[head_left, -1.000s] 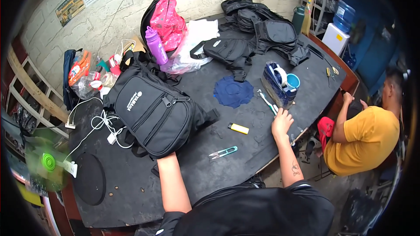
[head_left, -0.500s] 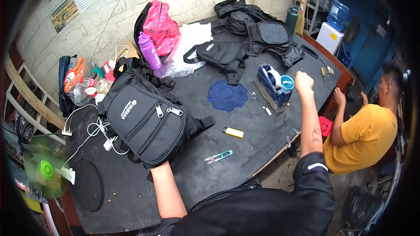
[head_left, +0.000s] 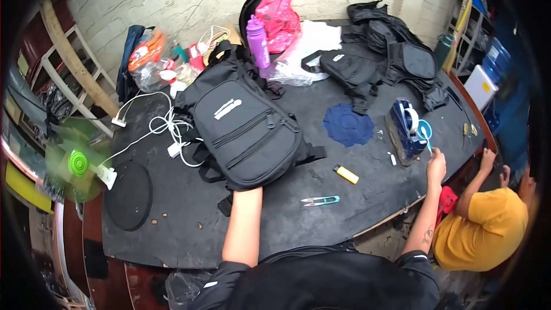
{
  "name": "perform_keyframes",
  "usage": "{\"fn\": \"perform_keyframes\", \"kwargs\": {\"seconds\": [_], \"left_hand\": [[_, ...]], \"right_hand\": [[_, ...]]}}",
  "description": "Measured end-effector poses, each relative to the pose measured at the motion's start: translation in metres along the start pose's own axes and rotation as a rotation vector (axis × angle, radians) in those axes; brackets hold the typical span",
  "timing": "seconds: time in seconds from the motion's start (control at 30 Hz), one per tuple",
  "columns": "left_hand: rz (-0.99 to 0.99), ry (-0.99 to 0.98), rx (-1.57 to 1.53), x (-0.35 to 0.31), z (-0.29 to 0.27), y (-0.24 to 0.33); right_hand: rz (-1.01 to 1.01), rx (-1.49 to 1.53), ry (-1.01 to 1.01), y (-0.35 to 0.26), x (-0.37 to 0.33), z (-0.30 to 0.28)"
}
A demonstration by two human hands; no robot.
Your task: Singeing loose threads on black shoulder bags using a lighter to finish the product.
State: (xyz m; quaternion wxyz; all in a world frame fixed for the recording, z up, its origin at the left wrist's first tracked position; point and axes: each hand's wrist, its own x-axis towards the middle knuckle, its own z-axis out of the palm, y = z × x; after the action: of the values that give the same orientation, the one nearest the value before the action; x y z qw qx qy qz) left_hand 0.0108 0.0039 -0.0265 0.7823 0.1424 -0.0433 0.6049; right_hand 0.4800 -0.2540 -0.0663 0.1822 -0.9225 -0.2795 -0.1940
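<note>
A black backpack (head_left: 247, 129) with two front zippers lies at the middle left of the table. My left forearm (head_left: 244, 224) reaches to its lower edge, and the hand is hidden under or inside it. At the right, my right hand (head_left: 436, 165) is closed on a slim white and light-blue stick (head_left: 427, 140). The stick's far end is at a teal tub (head_left: 423, 128), which stands in a dark blue holder (head_left: 400, 138) beside a white roll (head_left: 411, 119). Thread snips (head_left: 321, 201) and a yellow lighter (head_left: 346, 174) lie between my arms.
Behind the backpack stand a purple bottle (head_left: 257, 43) and a pink bag (head_left: 278, 17). More black bags (head_left: 396, 57) are piled at the back right. White cables (head_left: 169, 123) and a green fan (head_left: 78, 162) are at the left. A person in a yellow shirt (head_left: 485, 227) sits at the right.
My view has turned, so the table's things sit further right in the picture. My right hand, a raised fist beside the tub before, is now lower and nearer, with the stick showing in it.
</note>
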Motion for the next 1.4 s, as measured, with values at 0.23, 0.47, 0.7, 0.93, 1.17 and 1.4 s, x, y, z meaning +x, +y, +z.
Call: {"fn": "perform_keyframes", "kwargs": {"seconds": [0.23, 0.47, 0.7, 0.93, 1.17, 1.4], "left_hand": [[0.039, 0.313, 0.197, -0.016, 0.035, 0.008], [-0.06, 0.2, 0.152, -0.018, 0.04, 0.009], [0.001, 0.098, 0.211, -0.026, 0.058, 0.025], [-0.091, -0.237, -0.112, 0.011, 0.036, 0.016], [-0.107, -0.304, -0.132, 0.015, 0.039, 0.014], [-0.143, -0.16, -0.029, -0.001, 0.062, 0.014]], "right_hand": [[-0.062, 0.37, 0.254, -0.08, -0.014, -0.002], [-0.314, 0.339, -0.288, -0.2, -0.057, 0.052], [-0.257, 0.551, -0.222, -0.208, -0.044, 0.052], [-0.88, 1.441, -0.526, -0.311, -0.176, -0.1], [-0.897, 1.407, -0.479, -0.309, -0.166, -0.093], [-0.888, 1.421, -0.505, -0.3, -0.174, -0.101]]}}
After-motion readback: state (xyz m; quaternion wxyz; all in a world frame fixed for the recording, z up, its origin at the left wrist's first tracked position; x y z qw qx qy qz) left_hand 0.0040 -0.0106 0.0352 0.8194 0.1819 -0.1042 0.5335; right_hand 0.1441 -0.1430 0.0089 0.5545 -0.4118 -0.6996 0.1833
